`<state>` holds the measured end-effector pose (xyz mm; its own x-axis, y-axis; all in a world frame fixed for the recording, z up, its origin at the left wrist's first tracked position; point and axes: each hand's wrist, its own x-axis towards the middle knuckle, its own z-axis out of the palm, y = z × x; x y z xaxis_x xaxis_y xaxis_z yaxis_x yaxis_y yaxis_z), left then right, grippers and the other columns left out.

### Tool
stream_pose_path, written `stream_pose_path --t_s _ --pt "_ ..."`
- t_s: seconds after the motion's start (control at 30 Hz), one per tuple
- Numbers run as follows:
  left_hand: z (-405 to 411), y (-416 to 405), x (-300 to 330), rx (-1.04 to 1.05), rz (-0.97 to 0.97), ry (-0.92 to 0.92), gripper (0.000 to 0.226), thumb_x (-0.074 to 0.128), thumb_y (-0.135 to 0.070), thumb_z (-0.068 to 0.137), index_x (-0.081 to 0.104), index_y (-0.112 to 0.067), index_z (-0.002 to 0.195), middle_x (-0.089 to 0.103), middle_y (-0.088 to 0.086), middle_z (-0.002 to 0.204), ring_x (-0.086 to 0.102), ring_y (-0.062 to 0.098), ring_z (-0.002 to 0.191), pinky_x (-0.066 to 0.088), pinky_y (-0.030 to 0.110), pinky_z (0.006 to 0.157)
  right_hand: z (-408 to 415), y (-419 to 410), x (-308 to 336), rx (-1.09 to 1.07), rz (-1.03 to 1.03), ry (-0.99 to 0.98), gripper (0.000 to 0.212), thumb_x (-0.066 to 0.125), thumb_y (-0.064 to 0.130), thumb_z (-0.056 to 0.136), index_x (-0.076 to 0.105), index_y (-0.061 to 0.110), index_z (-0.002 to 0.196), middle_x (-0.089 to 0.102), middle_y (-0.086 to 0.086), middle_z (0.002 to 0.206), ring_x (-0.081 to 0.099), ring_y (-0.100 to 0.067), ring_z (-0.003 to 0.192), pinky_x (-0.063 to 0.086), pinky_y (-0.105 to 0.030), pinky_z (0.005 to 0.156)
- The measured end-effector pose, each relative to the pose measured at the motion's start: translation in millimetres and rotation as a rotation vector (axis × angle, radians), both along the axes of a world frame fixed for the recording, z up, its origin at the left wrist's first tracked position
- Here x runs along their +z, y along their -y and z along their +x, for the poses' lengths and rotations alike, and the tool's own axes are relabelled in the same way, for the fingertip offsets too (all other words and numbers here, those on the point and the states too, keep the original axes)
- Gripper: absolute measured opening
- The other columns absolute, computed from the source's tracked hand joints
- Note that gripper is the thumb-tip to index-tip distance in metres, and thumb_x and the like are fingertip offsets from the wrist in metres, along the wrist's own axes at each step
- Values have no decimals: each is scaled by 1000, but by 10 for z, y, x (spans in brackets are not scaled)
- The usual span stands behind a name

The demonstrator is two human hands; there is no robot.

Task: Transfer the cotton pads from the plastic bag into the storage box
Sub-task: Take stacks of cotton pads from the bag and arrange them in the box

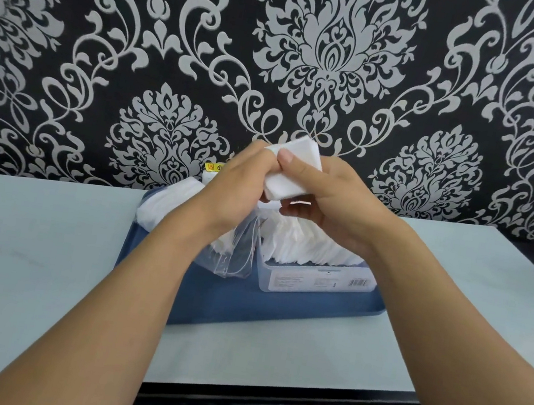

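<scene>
Both hands meet above the tray: the left hand [240,177] and the right hand [325,197] are closed together on a small stack of cotton pads [293,168], the right thumb pressed across its face and the left fingers curled round its near edge. The stack is lifted clear, above the gap between bag and box.

As for progress, the job looks well under way but not finished. The storage box [316,280] — a clear, labelled tub on the right half of the tray — already holds a dense row of white pads standing on edge and rising above its rim. The plastic bag [233,256], slumped just to its left and partly hidden by the left wrist, still shows a bulge of white pads toward its far end, while its near end looks slack and see-through. I would judge that the bag keeps a fair share, so several more handfuls remain, and room in the box may become tight.

Surroundings, from largest down: a dark wall [75,35] with a pale damask pattern fills the upper view; below it lies a light grey worktop [26,253] with a dark front edge; on that sits a blue tray [243,306] carrying bag and box; a small yellow label [213,166] peeks out behind the left hand — its print is too small to read.
</scene>
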<state>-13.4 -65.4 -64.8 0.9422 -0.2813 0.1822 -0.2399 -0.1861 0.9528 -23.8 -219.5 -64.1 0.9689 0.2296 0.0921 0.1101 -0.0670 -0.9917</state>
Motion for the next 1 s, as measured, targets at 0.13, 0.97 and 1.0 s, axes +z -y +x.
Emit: stream_pose_path --t_s 0.13,0.97,1.0 --pt "73 37 -127 39 63 9 19 44 -30 101 49 -17 113 58 -2 101 57 15 96 49 29 83 92 90 -79 -63 59 -119 27 67 31 93 71 5 101 74 -4 87 68 -12 78 57 -24 69" --pt "213 -247 -496 128 936 124 29 73 -40 77 65 -15 65 63 2 69 62 24 72 43 29 58 266 -268 -334 -341 -643 -130 45 72 41 84 45 15 59 43 4 54 41 -13 50 30 -25 47" --pt "218 -240 -496 116 918 104 32 73 -38 77 65 -12 61 63 4 65 61 23 67 43 29 57 272 -242 -350 -361 -687 -118 45 73 41 83 45 15 60 44 3 56 42 -15 52 30 -27 49"
